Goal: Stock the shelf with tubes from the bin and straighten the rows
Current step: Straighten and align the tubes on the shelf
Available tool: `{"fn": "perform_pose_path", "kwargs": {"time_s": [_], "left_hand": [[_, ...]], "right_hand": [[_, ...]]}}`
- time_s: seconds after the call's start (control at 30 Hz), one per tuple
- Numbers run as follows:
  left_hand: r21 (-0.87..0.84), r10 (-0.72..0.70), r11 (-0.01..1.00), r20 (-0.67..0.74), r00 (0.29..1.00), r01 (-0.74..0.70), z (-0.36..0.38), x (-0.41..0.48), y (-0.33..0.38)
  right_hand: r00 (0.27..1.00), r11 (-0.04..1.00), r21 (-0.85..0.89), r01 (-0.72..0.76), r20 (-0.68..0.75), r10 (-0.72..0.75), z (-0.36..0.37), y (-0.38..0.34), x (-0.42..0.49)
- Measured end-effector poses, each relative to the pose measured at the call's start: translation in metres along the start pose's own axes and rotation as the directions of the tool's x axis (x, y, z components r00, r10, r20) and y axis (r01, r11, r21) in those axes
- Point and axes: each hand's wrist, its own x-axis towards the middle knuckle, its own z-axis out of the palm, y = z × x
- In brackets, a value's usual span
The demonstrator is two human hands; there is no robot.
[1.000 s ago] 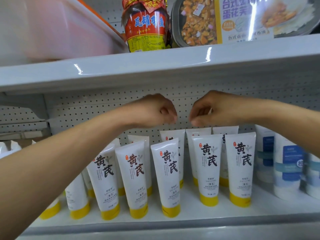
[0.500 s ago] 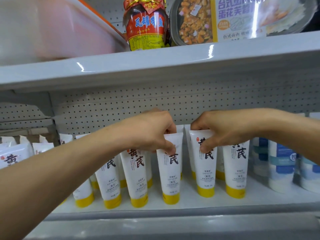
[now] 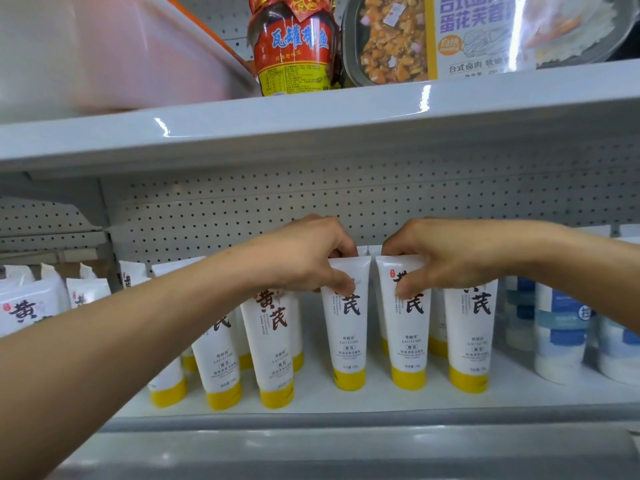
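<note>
Two hands, two tubes: the left hand [image 3: 304, 258] pinches the crimped top of a white plastic tube with a yellow cap [image 3: 348, 327], thumb across the print and fingers curled behind. The right hand [image 3: 446, 258] clamps a matching white yellow-capped tube [image 3: 407, 334] the same way. Both tubes stand cap-down in the front row on the pale grey metal shelf [image 3: 346, 420]. Gripping high probably lets each wrist square its tube and even out the gap between them. Left of the left grip, several leaning front-row tubes [image 3: 273, 344] look unstraightened. Right behind both grips, the back-row tube tops [image 3: 367, 250] crowd the fingers, so there's little room to push deeper. Just right of the right grip stands an upright neighbour tube [image 3: 471, 341], then blue-and-white containers [image 3: 561, 330]. Above and left of the grips sits a translucent pinkish plastic bin [image 3: 104, 53].
</note>
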Motion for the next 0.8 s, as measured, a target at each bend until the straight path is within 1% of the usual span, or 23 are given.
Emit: {"fn": "perform_pose_path", "kwargs": {"time_s": [0.2, 0.37, 0.57, 0.7, 0.8], "left_hand": [[-0.001, 0.006, 1.000, -0.016, 1.000, -0.006, 0.001, -0.002, 0.002], [-0.041, -0.015, 0.999, 0.021, 1.000, 0.016, 0.000, -0.001, 0.004], [-0.002, -0.042, 0.999, 0.027, 0.999, 0.043, -0.001, -0.003, 0.007], [0.012, -0.036, 0.999, 0.041, 0.999, 0.035, -0.002, -0.006, 0.008], [-0.041, -0.019, 0.999, 0.008, 1.000, 0.020, -0.014, -0.011, 0.004]], "right_hand": [[1.000, 1.000, 0.012, 0.006, -0.013, -0.006, 0.001, 0.000, 0.001], [1.000, 1.000, 0.006, -0.004, 0.003, 0.004, 0.000, 0.001, 0.001], [1.000, 1.000, 0.007, -0.021, 0.020, 0.021, -0.001, -0.001, 0.000], [0.999, 0.999, 0.006, -0.034, 0.013, 0.034, -0.001, -0.003, -0.002], [1.000, 1.000, 0.026, -0.013, -0.026, 0.014, -0.001, -0.002, -0.003]]}}
